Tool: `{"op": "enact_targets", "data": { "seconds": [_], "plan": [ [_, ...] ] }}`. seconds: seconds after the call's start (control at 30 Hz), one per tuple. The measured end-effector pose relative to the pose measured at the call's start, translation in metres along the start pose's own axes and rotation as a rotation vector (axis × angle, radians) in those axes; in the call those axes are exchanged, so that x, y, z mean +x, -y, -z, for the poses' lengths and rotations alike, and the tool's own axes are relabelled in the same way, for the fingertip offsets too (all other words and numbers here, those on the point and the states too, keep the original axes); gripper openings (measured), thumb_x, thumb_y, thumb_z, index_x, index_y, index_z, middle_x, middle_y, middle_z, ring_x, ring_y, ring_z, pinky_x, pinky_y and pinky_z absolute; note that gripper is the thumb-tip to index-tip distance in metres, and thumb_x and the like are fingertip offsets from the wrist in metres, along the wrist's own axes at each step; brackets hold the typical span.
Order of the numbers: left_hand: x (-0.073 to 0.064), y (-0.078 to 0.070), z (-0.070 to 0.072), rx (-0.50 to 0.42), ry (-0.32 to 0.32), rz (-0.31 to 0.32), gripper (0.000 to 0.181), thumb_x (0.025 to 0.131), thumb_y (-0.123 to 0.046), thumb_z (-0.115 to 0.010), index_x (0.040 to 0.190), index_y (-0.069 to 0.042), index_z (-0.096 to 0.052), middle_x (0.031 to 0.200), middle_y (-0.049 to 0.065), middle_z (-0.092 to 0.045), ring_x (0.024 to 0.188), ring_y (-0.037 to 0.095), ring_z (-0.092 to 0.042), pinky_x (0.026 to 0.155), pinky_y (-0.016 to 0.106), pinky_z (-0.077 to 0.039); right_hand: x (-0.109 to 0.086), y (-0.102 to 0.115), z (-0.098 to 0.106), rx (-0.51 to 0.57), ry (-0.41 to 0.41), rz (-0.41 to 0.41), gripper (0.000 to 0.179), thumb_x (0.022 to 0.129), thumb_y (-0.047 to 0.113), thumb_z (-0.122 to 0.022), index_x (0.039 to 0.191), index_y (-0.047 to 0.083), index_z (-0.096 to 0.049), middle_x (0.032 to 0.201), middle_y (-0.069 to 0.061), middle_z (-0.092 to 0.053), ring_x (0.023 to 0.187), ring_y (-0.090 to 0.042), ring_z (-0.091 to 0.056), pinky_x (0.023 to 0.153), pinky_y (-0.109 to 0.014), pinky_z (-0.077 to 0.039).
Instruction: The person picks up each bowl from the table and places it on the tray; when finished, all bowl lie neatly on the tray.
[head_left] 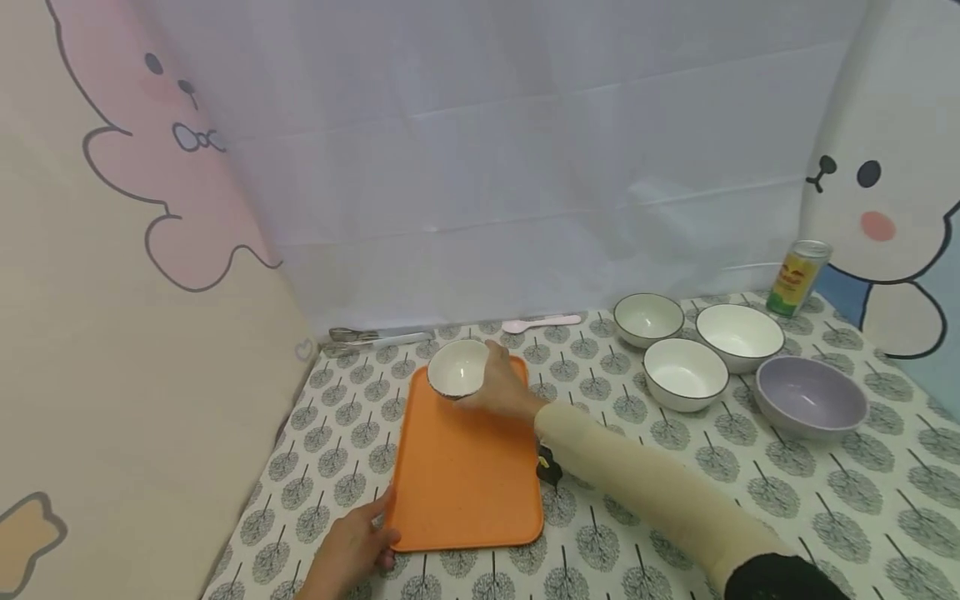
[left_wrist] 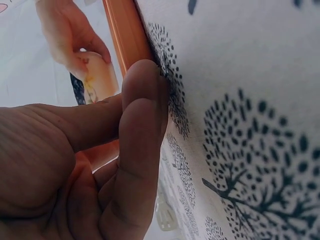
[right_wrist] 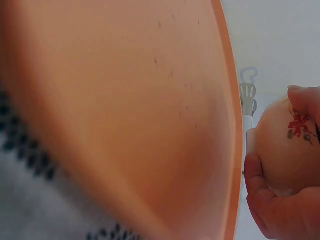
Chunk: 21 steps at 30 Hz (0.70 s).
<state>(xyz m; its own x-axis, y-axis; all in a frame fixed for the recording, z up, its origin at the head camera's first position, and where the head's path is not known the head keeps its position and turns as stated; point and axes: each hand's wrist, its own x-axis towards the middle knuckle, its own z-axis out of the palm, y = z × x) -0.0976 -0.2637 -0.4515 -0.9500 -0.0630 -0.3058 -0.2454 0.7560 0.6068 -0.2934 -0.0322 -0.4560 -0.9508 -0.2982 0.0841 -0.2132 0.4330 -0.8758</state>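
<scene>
An orange tray (head_left: pixel 465 475) lies lengthwise on the table. At its near left corner my left hand (head_left: pixel 354 542) pinches the edge; the left wrist view shows the thumb and fingers (left_wrist: pixel 137 150) close together against the orange rim. Over the tray's far end my right hand (head_left: pixel 501 387) grips a white, dark-rimmed bowl (head_left: pixel 456 368) by its right side. The right wrist view shows a red flower print on this bowl (right_wrist: pixel 280 145), with fingers curled round it. A small black item (head_left: pixel 549 467) pokes out beside the tray's right edge, partly hidden by the right forearm.
To the right stand two white bowls (head_left: pixel 686 375), a pale green bowl (head_left: pixel 648 320) and a purple bowl (head_left: pixel 810 396). Behind them is a yellow can (head_left: pixel 798 279). A pink spoon (head_left: pixel 540 323) and a whisk (head_left: pixel 352 336) among other utensils lie along the back edge by the curtain.
</scene>
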Motion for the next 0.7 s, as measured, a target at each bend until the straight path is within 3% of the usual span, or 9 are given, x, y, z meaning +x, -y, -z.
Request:
{"op": "enact_targets", "data": {
  "seconds": [0.17, 0.43, 0.7],
  "plan": [
    [0.001, -0.002, -0.001, 0.017, -0.006, 0.039, 0.066, 0.089, -0.008, -0.072, 0.147, 0.003, -0.044, 0.059, -0.001, -0.062, 0.05, 0.015, -0.06, 0.052, 0.032, -0.044, 0.008, 0.004, -0.011, -0.045, 0.024, 0.008, 0.124, 0.067, 0.026, -0.094, 0.155, -0.006, -0.012, 0.143, -0.03, -0.033, 0.123, -0.04, -0.049, 0.104, -0.05, -0.044],
    [0.003, -0.002, 0.005, 0.039, 0.016, -0.013, 0.065, 0.09, -0.012, -0.072, 0.146, 0.004, -0.044, 0.057, -0.001, -0.06, 0.05, 0.015, -0.056, 0.05, 0.031, -0.039, 0.019, 0.011, -0.026, -0.019, 0.041, -0.01, 0.125, 0.067, 0.024, -0.094, 0.155, -0.005, -0.01, 0.143, -0.03, -0.033, 0.123, -0.041, -0.049, 0.103, -0.049, -0.044],
    [0.004, 0.0, 0.003, 0.037, 0.044, 0.007, 0.069, 0.088, -0.007, -0.073, 0.147, 0.008, -0.041, 0.058, 0.0, -0.061, 0.051, 0.014, -0.06, 0.053, 0.031, -0.047, 0.025, 0.007, -0.04, -0.019, 0.042, -0.007, 0.124, 0.066, 0.023, -0.096, 0.153, -0.006, -0.014, 0.144, -0.031, -0.031, 0.126, -0.043, -0.049, 0.103, -0.05, -0.045]
  ]
}}
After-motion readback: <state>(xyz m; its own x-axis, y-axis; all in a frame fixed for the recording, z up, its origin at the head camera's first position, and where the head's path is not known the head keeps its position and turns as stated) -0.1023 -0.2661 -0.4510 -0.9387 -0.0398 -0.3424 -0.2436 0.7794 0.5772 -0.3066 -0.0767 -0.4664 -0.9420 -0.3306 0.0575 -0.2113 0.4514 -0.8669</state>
